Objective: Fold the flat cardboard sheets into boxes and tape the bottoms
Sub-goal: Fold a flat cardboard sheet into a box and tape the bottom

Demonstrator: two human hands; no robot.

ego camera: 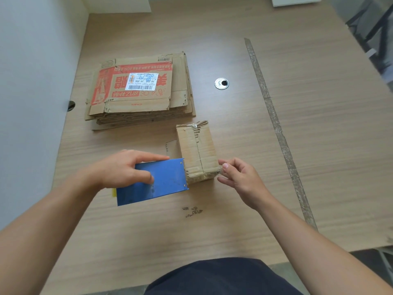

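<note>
Two bare hands work at a wooden table (pixel 212 231) in the lower centre of the frame. The left hand (pixel 125 167) grips one blue tape dispenser (pixel 163 184), thumb on its top face. Its front edge touches one small cardboard box (pixel 197 150). The right hand (pixel 240 177) pinches that box's near right corner between thumb and fingers. In the upper left lies one stack of flat cardboard sheets (pixel 140 90), too tightly piled to count. One round metal grommet (pixel 221 83) sits to its right, beside one long worn strip (pixel 274 124).
</note>
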